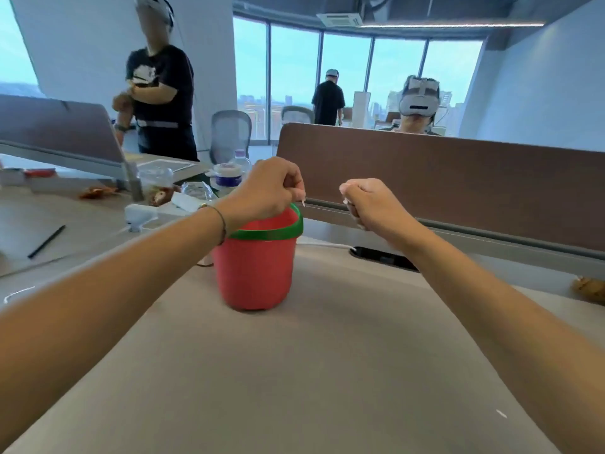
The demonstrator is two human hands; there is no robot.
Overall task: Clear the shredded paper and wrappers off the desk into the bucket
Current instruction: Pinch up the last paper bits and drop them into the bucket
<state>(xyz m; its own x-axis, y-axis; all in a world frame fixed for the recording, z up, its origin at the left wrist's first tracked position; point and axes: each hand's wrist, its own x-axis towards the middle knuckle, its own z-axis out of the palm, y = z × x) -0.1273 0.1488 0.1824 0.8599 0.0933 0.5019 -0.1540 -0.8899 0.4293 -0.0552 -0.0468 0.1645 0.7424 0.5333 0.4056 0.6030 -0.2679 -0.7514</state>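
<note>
On the pale counter point(294, 371), a red bucket point(257, 273) with a green rim stands upright near the middle, a little toward the far edge. The left hand point(265, 188) hangs right over the bucket's mouth, its fingers point(293, 181) curled, the thumb and forefinger pinching a small white scrap of paper point(303, 202) that points down at the green rim. A thin bracelet circles the left wrist. The right hand point(373, 204) is held to the right of the bucket, apart from it, in front of the brown divider panel point(458, 178); its fingers are curled tight into a fist around bits of white shredded paper point(345, 200), which peep out at the knuckles and under the palm.

A single white shred point(501, 413) lies on the counter at the near right, well apart from the bucket. Another white strip point(16, 293) lies at the far left edge. A crumpled brown wrapper point(591, 290) sits at the right border of the view. Behind the bucket a white cable point(327, 245) runs to a dark slot point(383, 258) in the counter. To the left lie a black pen point(47, 241), plastic bottles point(227, 178) and clutter. Three people wearing headsets are in the room beyond.
</note>
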